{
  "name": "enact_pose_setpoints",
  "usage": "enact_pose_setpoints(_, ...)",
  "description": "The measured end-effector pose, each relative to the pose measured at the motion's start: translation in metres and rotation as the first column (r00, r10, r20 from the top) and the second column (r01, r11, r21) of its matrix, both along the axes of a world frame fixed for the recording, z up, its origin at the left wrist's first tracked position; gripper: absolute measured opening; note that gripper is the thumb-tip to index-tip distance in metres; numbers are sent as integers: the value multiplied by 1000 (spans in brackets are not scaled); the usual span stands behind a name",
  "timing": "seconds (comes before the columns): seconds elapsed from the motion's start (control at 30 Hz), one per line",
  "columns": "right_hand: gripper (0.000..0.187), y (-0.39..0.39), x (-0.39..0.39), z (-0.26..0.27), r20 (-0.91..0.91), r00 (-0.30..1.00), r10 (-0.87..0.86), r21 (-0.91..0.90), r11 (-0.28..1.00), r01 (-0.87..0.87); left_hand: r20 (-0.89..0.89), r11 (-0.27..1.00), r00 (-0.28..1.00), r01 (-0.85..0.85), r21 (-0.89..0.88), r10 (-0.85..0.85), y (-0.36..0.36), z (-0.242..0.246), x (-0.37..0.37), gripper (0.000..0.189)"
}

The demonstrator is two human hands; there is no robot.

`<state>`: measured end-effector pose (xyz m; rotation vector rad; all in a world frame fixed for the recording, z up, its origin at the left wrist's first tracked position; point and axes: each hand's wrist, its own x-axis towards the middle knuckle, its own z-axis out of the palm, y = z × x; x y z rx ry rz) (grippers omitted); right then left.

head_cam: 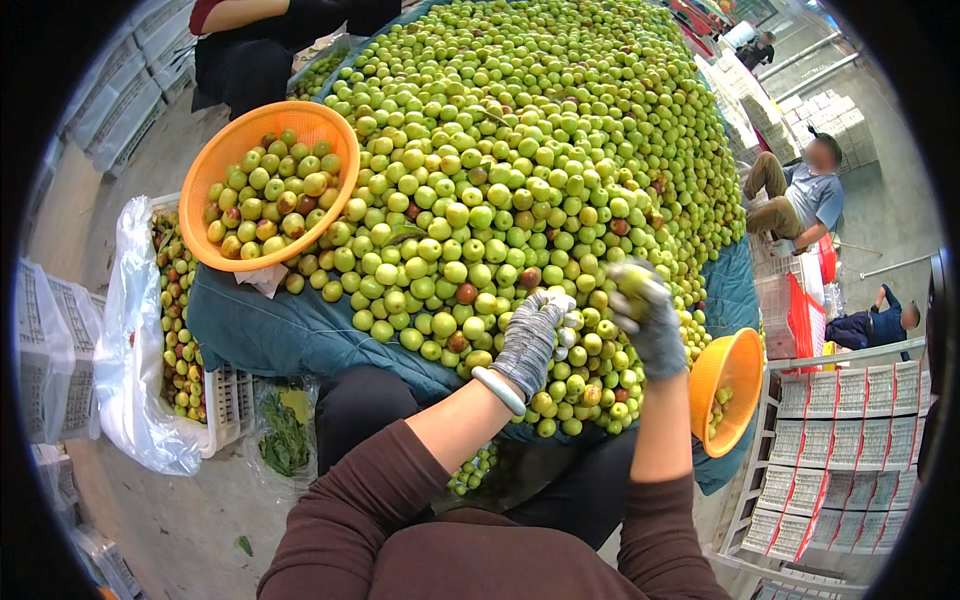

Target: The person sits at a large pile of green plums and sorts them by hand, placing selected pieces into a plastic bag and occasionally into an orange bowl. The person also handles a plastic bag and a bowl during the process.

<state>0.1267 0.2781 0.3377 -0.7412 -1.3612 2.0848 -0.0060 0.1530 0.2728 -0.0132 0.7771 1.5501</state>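
Observation:
A large heap of green jujubes (pixel 517 180), some with brown-red patches, lies before me on a teal quilted cloth (pixel 262 330). My left hand (pixel 531 334), in a grey knitted glove with pale fingertips, reaches into the near part of the heap. Its fingers touch the fruit, but whether they grip one is hidden. Just right of it, my right hand (pixel 651 322) is motion-blurred above the heap, also gloved. A yellow-green jujube (pixel 634 286) shows in its fingers.
An orange basket of jujubes (pixel 270 251) rests at the heap's left; another orange basket (pixel 739 397) stands tilted at the right. A plastic-lined crate (pixel 229 409) holds redder fruit. Leaves fill a clear bag (pixel 283 431). Stacked crates (pixel 817 457) and other people (pixel 814 187) are around.

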Motion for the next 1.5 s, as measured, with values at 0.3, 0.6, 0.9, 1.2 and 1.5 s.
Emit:
enact_pose_setpoints(0.3, 38, 76, 297, -14, 411, 168, -896, 793, 442, 420, -137, 998, 990, 28, 48, -21, -1, 0, 3, 14)
enact_pose_setpoints(0.6, 38, 34, 109, -13, 293, 808, -512, 908, 413, -67, -18, 966, 967, -255, 49, 256, 6, 1, -45, 23)
enact_pose_setpoints(0.9, 19, 31, -109, -39, 635, 355, -686, 465, -28, -885, -44, 926, 925, -378, 21, 378, 3, 11, -63, 28)
enact_pose_setpoints(1.2, 31, 58, -144, -49, 808, 76, -584, 283, 273, -919, -37, 917, 917, -396, 51, 398, -1, 15, -69, 26)
enact_pose_setpoints(1.5, 31, 51, -126, -41, 854, 90, -513, 260, 270, -927, -59, 923, 921, -385, -2, 384, 1, 21, -72, 22)
